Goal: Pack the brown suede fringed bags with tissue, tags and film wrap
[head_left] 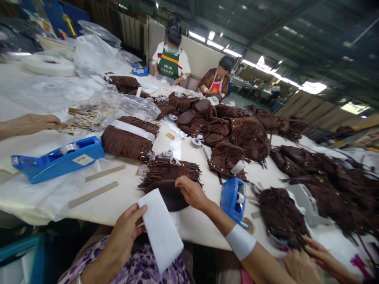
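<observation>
Right at the near edge of the tabletop (118,201): left hand (127,230) clamped on a white foam sheet (161,232), thumb on top, lower end dangling over the lap. Just past it, right hand (192,193), fingers curled down on a brown fringed bag (167,177). Pinning or pinching, can't tell. Looks like the sheet-meets-bag stage, bag not padded yet. Probably calls next for lifting the flap and keeping that floppy sheet flat. Small blue tape dispenser (233,199) just to the right, bigger one (59,157) toward the left edge, heap of more bags (231,130) farther back.
</observation>
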A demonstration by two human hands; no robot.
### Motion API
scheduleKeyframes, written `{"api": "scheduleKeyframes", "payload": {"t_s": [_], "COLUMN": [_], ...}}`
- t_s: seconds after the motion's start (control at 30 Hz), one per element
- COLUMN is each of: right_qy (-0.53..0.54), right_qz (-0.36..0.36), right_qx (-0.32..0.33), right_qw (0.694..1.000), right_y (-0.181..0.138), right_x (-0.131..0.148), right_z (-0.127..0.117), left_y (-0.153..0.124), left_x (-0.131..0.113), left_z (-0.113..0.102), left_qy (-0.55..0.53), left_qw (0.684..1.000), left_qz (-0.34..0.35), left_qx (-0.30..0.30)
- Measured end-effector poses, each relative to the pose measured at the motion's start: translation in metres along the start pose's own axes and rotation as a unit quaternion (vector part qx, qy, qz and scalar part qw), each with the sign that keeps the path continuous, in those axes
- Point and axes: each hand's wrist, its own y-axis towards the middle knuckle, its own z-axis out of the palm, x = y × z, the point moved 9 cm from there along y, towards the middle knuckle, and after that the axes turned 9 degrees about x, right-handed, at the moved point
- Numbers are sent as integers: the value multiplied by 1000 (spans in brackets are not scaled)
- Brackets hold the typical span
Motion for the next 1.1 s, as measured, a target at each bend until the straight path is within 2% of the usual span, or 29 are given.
{"api": "scheduleKeyframes", "payload": {"t_s": [0.1,0.2,0.3,0.4,0.5,0.6,0.67,0.73,0.8,0.83,0.9,1.1], "right_qy": [34,129,193,209,262,285,292,310,330,337,342,334], "right_qz": [-8,-10,-5,-1,32,69,76,81,85,86,86,84], "right_qx": [43,103,144,160,156,142,146,152,158,159,162,174], "right_qw": [998,986,971,965,952,946,942,935,927,924,922,923], "right_y": [3,4,2,1,1,2,2,1,1,0,0,2], "right_x": [-4,-5,-3,-2,-10,-22,-26,-27,-27,-27,-26,-24], "right_z": [5,7,5,6,14,22,24,24,23,22,21,23], "left_y": [6,20,36,47,49,43,35,29,35,42,56,75], "left_x": [-8,-16,-21,-26,-34,-53,-71,-79,-72,-67,-61,-65], "left_z": [13,30,41,52,61,57,54,61,69,69,69,87], "left_qy": [84,204,245,276,316,356,428,544,649,678,704,721], "left_qw": [996,973,957,942,922,902,852,755,655,630,610,588], "left_qz": [21,66,102,136,166,212,284,350,359,345,321,315], "left_qx": [30,82,115,136,149,123,101,112,143,157,168,188]}}
